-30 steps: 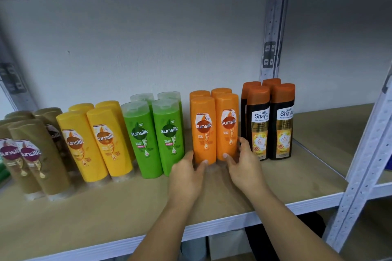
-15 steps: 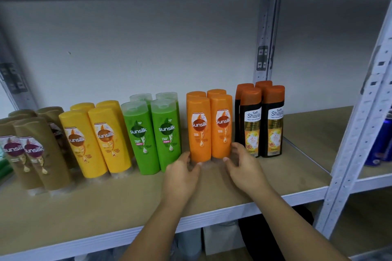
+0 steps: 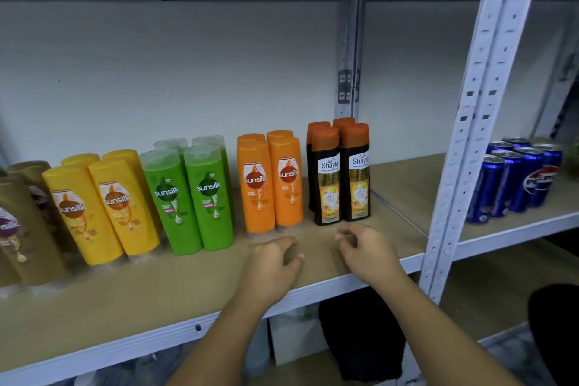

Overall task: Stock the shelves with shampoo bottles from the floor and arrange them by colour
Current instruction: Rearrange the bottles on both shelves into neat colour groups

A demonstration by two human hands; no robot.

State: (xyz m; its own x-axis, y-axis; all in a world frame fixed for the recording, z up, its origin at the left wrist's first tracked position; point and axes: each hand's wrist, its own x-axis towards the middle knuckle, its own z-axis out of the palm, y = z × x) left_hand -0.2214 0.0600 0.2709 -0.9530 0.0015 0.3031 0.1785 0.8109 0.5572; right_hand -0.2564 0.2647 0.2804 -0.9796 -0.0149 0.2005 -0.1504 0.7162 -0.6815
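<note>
Shampoo bottles stand in colour groups on the wooden shelf [image 3: 125,301]: brown bottles [image 3: 22,229] at far left, then yellow bottles [image 3: 103,207], green bottles [image 3: 188,194], orange bottles [image 3: 271,182], and black bottles with orange caps [image 3: 341,172]. My left hand [image 3: 272,263] hovers just in front of the orange bottles, fingers loosely curled, holding nothing. Beside it, below the black bottles, my right hand [image 3: 366,251] is also loosely curled and holds nothing. Neither hand touches a bottle.
A perforated metal upright [image 3: 470,122] divides this shelf bay from the one on the right, where blue Pepsi cans [image 3: 517,175] stand. Below the shelf sit a white box [image 3: 294,341] and a dark object [image 3: 363,335]. Another shelf board is overhead.
Both hands have drawn back from the base of the orange bottles and let go of them. The view has shifted right, revealing the cans.
</note>
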